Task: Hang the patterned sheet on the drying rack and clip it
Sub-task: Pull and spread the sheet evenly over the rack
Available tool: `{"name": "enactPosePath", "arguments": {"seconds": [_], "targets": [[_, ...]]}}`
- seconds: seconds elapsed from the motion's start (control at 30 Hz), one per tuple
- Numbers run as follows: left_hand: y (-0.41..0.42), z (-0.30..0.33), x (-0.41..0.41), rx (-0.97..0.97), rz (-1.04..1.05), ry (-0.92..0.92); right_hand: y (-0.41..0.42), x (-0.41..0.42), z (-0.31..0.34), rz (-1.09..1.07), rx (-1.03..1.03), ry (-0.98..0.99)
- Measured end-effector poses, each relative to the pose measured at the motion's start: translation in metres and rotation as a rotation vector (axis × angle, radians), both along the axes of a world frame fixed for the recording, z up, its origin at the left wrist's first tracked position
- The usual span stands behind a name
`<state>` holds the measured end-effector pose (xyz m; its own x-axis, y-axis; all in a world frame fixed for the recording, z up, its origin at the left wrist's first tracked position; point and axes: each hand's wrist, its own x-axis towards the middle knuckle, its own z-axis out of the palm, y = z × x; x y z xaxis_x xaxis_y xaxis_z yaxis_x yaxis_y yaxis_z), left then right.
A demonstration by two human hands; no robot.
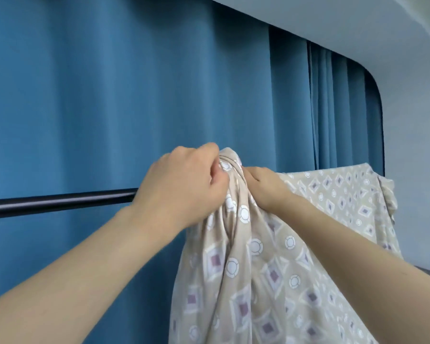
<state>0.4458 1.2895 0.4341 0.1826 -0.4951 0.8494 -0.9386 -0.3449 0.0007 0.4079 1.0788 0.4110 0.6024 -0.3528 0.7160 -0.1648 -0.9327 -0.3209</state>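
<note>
hands meet at the centre of the frame, both gathering a bunched peak of the patterned sheet (248, 244), a beige cloth printed with white rings and mauve diamonds. the left hand (184, 187) comes in from the lower left with its fingers curled tightly round the gathered fabric; the right hand (263, 187) comes in from the lower right and pinches the same bunch just beside it, its fingertips buried in the folds. a dark rail of the drying rack (60, 201) runs level across the left of the frame and disappears behind the left hand. to the right of the hands the sheet already lies spread over the top of the rack, and the rest hangs in heavy folds towards the bottom of the frame. a blue curtain (109, 95) fills the background, with pale wall at the upper right. risk, as a judgement: most of the cloth's weight appears to hang on the near side, so if either grip loosens before a clip is on, the sheet could slide off the rail; the bunching could also leave it thick and creased. no clip is visible. no containers are in view, so nothing can be said of contents.
</note>
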Motion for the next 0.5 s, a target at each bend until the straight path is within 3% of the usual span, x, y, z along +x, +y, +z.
{"name": "enactPosePath", "arguments": {"seconds": [0.07, 0.13, 0.2, 0.37, 0.5], "targets": [[0.001, -0.028, -0.008, 0.034, -0.014, 0.197, -0.001, 0.009, -0.006, 0.024, -0.020, -0.108], [-0.008, -0.057, 0.004, 0.223, 0.096, 0.404, -0.004, 0.013, -0.010, 0.050, -0.022, -0.188], [-0.010, -0.075, 0.016, 0.386, 0.047, 0.643, -0.009, 0.014, -0.014, 0.082, -0.006, -0.241], [-0.018, -0.074, 0.010, 0.167, -0.547, 1.141, -0.022, 0.012, -0.019, 0.199, 0.141, -0.324], [-0.026, -0.075, 0.007, 0.016, -0.569, 1.104, -0.034, 0.008, -0.019, 0.295, 0.274, -0.365]]}}
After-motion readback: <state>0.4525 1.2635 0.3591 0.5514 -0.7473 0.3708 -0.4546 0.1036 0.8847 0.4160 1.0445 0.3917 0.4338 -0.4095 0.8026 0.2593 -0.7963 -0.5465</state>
